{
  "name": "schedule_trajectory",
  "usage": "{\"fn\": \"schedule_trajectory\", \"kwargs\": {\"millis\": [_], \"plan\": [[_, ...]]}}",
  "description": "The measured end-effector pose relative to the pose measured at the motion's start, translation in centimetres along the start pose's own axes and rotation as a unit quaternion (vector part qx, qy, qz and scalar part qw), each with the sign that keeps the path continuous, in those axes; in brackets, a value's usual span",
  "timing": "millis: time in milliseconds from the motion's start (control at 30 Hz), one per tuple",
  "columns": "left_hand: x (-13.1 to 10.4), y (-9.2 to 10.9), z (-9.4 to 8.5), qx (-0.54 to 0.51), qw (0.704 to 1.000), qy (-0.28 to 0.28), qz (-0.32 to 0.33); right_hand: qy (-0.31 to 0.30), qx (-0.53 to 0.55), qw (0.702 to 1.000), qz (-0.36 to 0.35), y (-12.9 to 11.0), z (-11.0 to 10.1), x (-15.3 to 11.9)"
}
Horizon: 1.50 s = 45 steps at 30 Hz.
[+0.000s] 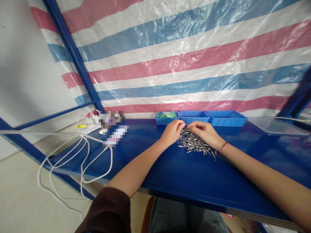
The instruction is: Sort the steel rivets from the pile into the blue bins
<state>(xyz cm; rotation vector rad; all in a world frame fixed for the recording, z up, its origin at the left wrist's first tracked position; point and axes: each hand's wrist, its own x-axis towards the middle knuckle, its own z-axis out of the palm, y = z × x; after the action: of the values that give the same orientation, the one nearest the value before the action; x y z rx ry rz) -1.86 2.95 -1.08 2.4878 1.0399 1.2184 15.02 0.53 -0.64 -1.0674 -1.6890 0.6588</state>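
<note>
Small, slender metal pins (198, 144) lie in a loose heap on the blue tabletop (150, 155). Just over the far side of this heap, my left hand (173, 131) is closed in a pinch, its fingertips close to those of the other hand. My right hand (202, 131) is also pinched and hangs over the heap, hiding part of it. A short, thin, light metal pin (186, 125) shows between the two sets of fingertips; its ends are hidden by the fingers.
Behind the hands stand a blue bin holding green-and-white pieces (167, 115) and two more blue bins (194, 116) (225, 118). A clear plastic lid (277, 126) lies right. White cables (85, 155) hang over the left edge near blurred items (115, 134). A striped sheet (182, 64) closes off the back.
</note>
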Motion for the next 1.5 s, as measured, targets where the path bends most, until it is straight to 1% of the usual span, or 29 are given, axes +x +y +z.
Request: {"fn": "schedule_trajectory", "kwargs": {"millis": [133, 200, 267, 333, 400, 467, 567, 633, 700, 800, 933, 1067, 1167, 1267, 1367, 1500], "plan": [[-0.1, 0.0, 0.1, 0.007, 1.000, -0.018, -0.001, -0.019, -0.019, 1.000, -0.008, -0.6, 0.1, -0.3], [-0.1, 0.0, 0.1, 0.016, 1.000, -0.022, 0.007, -0.019, -0.033, 0.999, -0.008, -0.6, -0.1, -0.2], [0.0, -0.2, -0.2, 0.022, 0.999, -0.018, 0.017, 0.009, -0.054, 0.998, -0.014, -0.2, -0.6, 0.3], [0.1, -0.6, -0.6, 0.027, 0.999, -0.012, 0.024, 0.072, -0.094, 0.993, -0.012, 0.6, -1.4, 1.2], [0.2, -1.2, -1.1, 0.034, 0.999, -0.006, 0.027, 0.134, -0.161, 0.978, 0.002, 1.5, -2.5, 2.4], [0.3, -2.0, -1.5, 0.045, 0.999, -0.009, 0.027, 0.160, -0.238, 0.958, 0.014, 2.5, -3.3, 4.0], [0.3, -3.0, -1.9, 0.070, 0.997, -0.028, 0.017, 0.144, -0.338, 0.930, 0.023, 3.8, -3.9, 6.4], [0.2, -3.3, -2.1, 0.084, 0.995, -0.056, 0.017, 0.125, -0.390, 0.912, 0.032, 4.5, -3.7, 7.5], [0.1, -3.4, -2.2, 0.097, 0.990, -0.095, 0.034, 0.115, -0.428, 0.896, 0.032, 4.8, -3.4, 8.0], [-0.1, -3.1, -2.1, 0.120, 0.980, -0.149, 0.061, 0.104, -0.448, 0.888, -0.014, 4.7, -3.0, 7.1], [0.1, -2.3, -1.5, 0.154, 0.971, -0.172, 0.064, 0.053, -0.437, 0.893, -0.096, 4.1, -2.5, 4.1], [0.8, -1.3, -0.2, 0.215, 0.957, -0.187, 0.051, 0.021, -0.407, 0.906, -0.115, 3.8, -1.8, 1.4], [1.1, -0.8, 0.6, 0.246, 0.946, -0.206, 0.046, 0.003, -0.389, 0.914, -0.115, 3.7, -1.2, 0.5], [1.0, -0.5, 0.8, 0.257, 0.943, -0.206, 0.040, 0.004, -0.373, 0.920, -0.117, 3.5, -0.9, 0.3], [0.8, -0.3, 0.6, 0.262, 0.944, -0.198, 0.038, 0.007, -0.356, 0.927, -0.115, 3.0, -0.8, 0.2], [0.5, -0.1, 0.0, 0.247, 0.954, -0.162, 0.045, -0.034, -0.341, 0.929, -0.143, 2.4, -0.7, -0.3]]}}
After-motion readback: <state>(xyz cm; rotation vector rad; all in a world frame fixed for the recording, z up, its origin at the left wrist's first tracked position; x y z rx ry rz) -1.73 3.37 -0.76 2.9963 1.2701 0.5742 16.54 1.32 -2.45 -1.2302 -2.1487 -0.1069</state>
